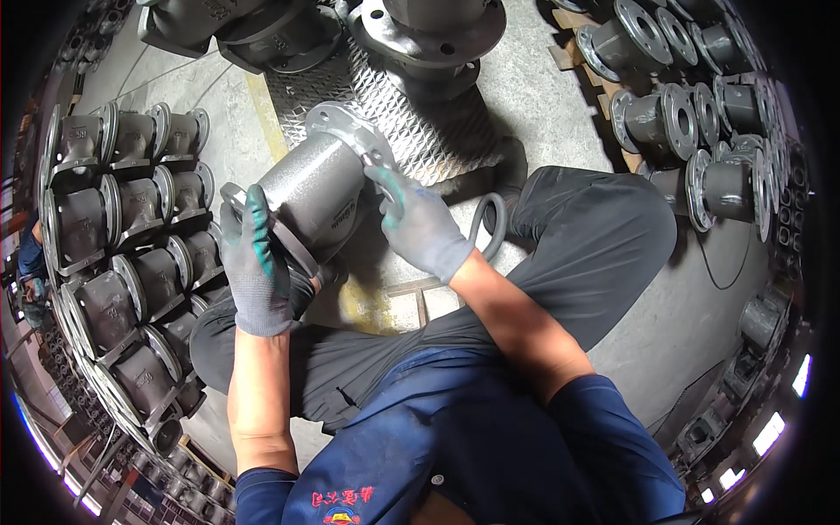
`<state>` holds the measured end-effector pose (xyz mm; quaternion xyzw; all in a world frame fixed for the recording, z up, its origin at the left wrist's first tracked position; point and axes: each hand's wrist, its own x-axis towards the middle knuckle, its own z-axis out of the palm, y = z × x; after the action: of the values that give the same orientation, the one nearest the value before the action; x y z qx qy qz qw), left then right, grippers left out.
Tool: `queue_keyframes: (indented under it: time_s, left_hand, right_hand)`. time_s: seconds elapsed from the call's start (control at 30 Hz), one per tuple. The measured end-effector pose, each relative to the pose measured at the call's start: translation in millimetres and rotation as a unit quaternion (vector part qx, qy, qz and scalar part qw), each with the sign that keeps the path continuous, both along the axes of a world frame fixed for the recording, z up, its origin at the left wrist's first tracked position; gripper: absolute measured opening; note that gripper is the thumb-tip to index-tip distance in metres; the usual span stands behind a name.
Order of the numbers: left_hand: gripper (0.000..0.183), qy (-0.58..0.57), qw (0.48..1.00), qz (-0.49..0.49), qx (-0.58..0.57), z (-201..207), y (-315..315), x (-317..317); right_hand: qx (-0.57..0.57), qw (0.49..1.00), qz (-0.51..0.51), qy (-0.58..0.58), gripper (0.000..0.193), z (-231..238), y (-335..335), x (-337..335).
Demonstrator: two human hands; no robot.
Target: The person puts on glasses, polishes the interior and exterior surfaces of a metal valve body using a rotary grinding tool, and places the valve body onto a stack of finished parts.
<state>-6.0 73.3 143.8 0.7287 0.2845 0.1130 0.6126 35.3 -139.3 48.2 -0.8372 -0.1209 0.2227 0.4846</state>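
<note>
I hold a grey cast-metal valve body (311, 188) with a round flange at each end, tilted above my lap. My left hand (255, 267), in a grey glove with green fingertips, grips the near flange from below. My right hand (422, 226), gloved the same way, clasps the far flange (350, 131) at its right rim. I am crouched on the floor in dark trousers and a blue shirt. The underside of the casting is hidden by my hands.
Rows of similar flanged castings (131, 262) are stacked at my left, and more (691, 122) stand on wooden pallets at the right. Larger castings (429, 31) sit ahead on a checkered metal plate (411, 131). A grey hose loop (490, 227) lies by my knee.
</note>
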Motion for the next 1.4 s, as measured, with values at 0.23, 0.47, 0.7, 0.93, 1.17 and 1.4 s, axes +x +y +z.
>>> queue_keyframes:
  time_s: [0.23,0.47,0.7,0.93,1.17,1.4]
  left_hand:
    - [0.082,0.013,0.997,-0.023,-0.066,-4,7,-8]
    - [0.145,-0.023,0.921,-0.228,0.315,-35,4,-24]
    - [0.127,-0.051,0.977,-0.148,0.145,-12,6,8]
    - [0.116,-0.023,0.994,-0.047,-0.099,-12,5,0]
    - [0.121,-0.012,0.992,-0.046,-0.114,-15,9,-4]
    - [0.108,-0.024,0.996,-0.075,0.036,-24,14,-8]
  right_hand:
    - [-0.012,0.999,-0.013,0.044,0.066,-5,0,-2]
    - [-0.012,0.999,-0.021,0.036,0.066,3,-17,-18]
    - [-0.017,0.999,-0.006,0.031,0.068,9,-33,-27]
    - [-0.006,1.000,-0.002,-0.006,0.063,21,-13,-4]
    - [-0.062,0.998,0.006,-0.003,0.060,24,9,15]
    - [-0.067,0.997,0.018,0.022,0.057,40,7,19]
